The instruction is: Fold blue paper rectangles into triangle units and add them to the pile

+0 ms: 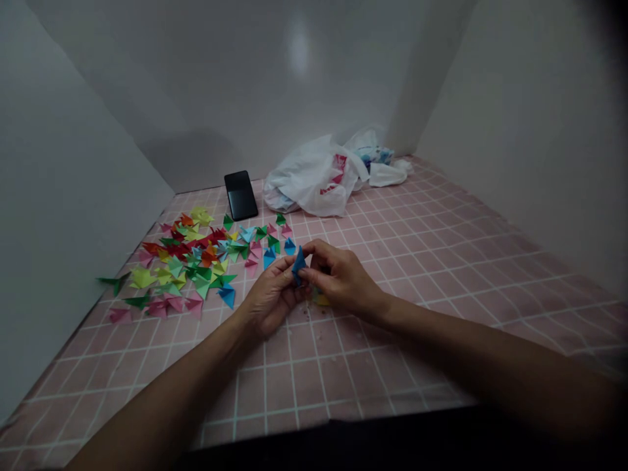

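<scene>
A small piece of folded blue paper stands between my two hands above the middle of the cloth. My left hand pinches it from the left with thumb and fingers. From the right, the thumb and forefinger of my right hand are also closed on it. Beneath my right hand a bit of yellow paper shows, mostly hidden. Just beyond the hands lie small blue folded paper cranes. To the left spreads a pile of many-coloured paper cranes, in red, green, yellow and pink.
A black phone lies at the back, behind the cranes. Right of it sits a crumpled white plastic bag with red print. A pink checked cloth covers the table, and pale walls enclose it on three sides.
</scene>
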`<state>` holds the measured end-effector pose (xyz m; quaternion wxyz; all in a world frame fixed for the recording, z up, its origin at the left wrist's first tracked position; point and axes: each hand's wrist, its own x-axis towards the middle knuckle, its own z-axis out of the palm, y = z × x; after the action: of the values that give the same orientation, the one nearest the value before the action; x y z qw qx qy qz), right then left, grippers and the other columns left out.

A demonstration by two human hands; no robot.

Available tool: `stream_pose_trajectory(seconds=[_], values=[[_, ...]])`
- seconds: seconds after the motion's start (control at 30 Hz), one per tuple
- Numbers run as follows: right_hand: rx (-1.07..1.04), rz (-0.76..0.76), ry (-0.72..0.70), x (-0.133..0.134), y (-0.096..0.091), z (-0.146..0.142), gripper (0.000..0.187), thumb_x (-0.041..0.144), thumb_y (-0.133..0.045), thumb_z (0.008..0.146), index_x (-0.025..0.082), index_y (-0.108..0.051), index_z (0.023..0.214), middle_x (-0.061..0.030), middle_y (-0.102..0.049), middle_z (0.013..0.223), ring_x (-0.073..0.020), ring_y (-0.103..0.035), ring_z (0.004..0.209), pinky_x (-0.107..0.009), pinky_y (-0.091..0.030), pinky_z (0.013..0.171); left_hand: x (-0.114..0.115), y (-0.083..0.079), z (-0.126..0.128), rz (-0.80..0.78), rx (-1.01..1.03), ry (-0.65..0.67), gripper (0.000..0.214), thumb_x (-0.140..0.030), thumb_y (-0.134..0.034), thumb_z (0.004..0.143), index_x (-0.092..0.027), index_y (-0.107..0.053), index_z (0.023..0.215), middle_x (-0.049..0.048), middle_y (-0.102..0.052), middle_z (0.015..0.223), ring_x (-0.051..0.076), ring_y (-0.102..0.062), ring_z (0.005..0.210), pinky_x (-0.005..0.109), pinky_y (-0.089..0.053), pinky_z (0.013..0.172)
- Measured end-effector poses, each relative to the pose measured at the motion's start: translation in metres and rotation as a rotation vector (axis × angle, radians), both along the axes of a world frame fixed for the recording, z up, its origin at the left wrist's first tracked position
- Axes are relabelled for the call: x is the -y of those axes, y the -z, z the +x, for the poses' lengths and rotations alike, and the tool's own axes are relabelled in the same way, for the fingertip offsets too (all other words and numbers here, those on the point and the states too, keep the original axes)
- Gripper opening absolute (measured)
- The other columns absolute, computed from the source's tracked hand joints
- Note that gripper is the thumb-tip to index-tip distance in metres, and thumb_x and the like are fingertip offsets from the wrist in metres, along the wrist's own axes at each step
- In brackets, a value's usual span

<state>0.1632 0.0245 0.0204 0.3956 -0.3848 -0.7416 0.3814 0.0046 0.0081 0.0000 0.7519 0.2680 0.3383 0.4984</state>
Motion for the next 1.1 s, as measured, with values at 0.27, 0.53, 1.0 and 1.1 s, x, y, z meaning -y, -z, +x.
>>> stream_pose_trajectory(seconds=[0.27, 0.53, 1.0, 1.1], values=[[-0.009, -0.009, 0.056, -0.0003, 0.0013, -0.0002, 0.011, 0.019, -0.063, 0.086, 0.018, -0.062, 0.097, 0.0057, -0.057, 0.061, -0.0105, -0.05, 0.055, -0.026, -0.038, 0.059, -0.0005, 0.0003, 0.0023, 0.008, 0.014, -0.034, 0.025, -0.009, -0.078, 0.072, -0.014, -0.072, 0.096, 0.003, -0.07, 0.091, 0.009, -0.064, 0.074, 0.021, -0.058, 0.072], [-0.012, 0.01, 0.096, 0.0003, 0.004, -0.0015, 0.008, 0.021, -0.065, 0.085, 0.019, -0.059, 0.09, 0.0059, -0.056, 0.06, -0.0106, -0.049, 0.054, -0.026, -0.037, 0.058, 0.0004, 0.004, 0.0028, 0.01, 0.005, -0.097, 0.019, -0.009, -0.077, 0.075, -0.014, -0.07, 0.092, 0.0038, -0.07, 0.093, 0.011, -0.066, 0.079, 0.023, -0.056, 0.076], [-0.21, -0.166, -0.007, -0.0043, 0.0078, -0.0022, 0.012, 0.025, -0.06, 0.084, 0.021, -0.052, 0.077, 0.0044, -0.052, 0.065, -0.0109, -0.049, 0.059, -0.025, -0.039, 0.056, 0.001, -0.0007, 0.0051, 0.047, 0.009, -0.115, 0.025, -0.017, -0.086, 0.072, -0.014, -0.072, 0.093, 0.0017, -0.071, 0.091, 0.008, -0.064, 0.075, 0.021, -0.055, 0.074], [-0.292, -0.227, -0.03, -0.0067, 0.0074, -0.0018, 0.012, 0.028, -0.062, 0.082, 0.021, -0.053, 0.077, 0.0049, -0.051, 0.065, -0.0106, -0.048, 0.057, -0.024, -0.039, 0.053, 0.0012, -0.0023, 0.005, 0.061, -0.017, -0.084, 0.023, -0.018, -0.085, 0.072, -0.014, -0.072, 0.091, 0.0014, -0.07, 0.088, 0.008, -0.064, 0.073, 0.021, -0.055, 0.073]])
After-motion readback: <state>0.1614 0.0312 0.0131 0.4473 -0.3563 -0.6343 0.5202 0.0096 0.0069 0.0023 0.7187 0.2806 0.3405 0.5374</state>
